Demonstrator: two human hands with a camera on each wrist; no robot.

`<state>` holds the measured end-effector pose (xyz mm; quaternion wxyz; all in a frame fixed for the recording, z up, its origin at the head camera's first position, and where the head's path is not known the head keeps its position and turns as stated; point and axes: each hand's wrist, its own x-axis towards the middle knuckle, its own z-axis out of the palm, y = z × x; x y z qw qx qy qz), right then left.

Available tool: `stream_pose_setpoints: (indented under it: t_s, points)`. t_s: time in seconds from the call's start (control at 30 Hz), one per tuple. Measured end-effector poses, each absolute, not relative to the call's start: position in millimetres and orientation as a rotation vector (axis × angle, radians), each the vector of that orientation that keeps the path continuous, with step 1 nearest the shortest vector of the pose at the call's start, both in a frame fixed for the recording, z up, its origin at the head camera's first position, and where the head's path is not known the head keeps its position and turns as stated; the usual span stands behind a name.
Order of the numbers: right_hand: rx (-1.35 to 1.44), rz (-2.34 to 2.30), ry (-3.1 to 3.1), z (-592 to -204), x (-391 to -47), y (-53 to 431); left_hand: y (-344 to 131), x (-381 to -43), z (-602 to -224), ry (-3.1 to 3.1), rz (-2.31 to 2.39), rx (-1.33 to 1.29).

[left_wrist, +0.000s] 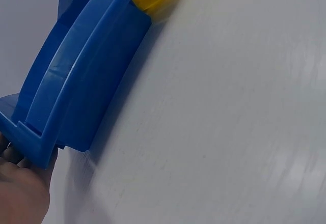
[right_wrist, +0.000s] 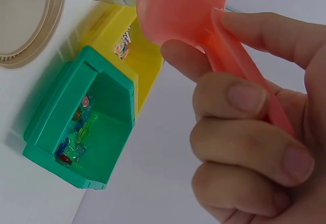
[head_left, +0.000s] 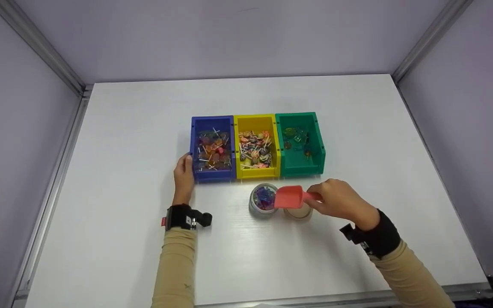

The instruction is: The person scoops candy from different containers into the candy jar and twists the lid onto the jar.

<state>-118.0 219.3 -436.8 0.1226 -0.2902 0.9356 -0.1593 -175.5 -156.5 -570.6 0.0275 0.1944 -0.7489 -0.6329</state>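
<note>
In the head view my right hand (head_left: 336,199) grips the handle of a coral-red scoop (head_left: 289,197), thumb and fingers wrapped round it. No contents show in the scoop's pan. It hovers beside the mouth of a clear jar (head_left: 262,212) that holds purple and blue shiny pieces (head_left: 265,197). Partly beneath the scoop and hand lies a round beige lid (head_left: 298,213). At the left, my left hand (head_left: 183,177) holds the near-left side of a blue bin (head_left: 212,176); the left wrist view shows its fingers at the bin's corner, partly hidden.
Joined to the blue bin, which contains wrapped lollipops (head_left: 215,149), are a yellow bin (head_left: 258,173) of striped lollipops (head_left: 255,147) and a green bin (head_left: 302,169) with a few colourful translucent pieces (head_left: 298,137). All stand on a white table (head_left: 135,128) enclosed by pale walls.
</note>
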Motion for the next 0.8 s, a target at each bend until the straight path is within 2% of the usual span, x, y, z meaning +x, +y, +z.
stream_pose_setpoints:
  t_s: [0.8]
  points:
    - [-0.820, -0.519, 2.784, -426, -119, 229, -157, -176, -573, -2.281, -1.986, 0.593]
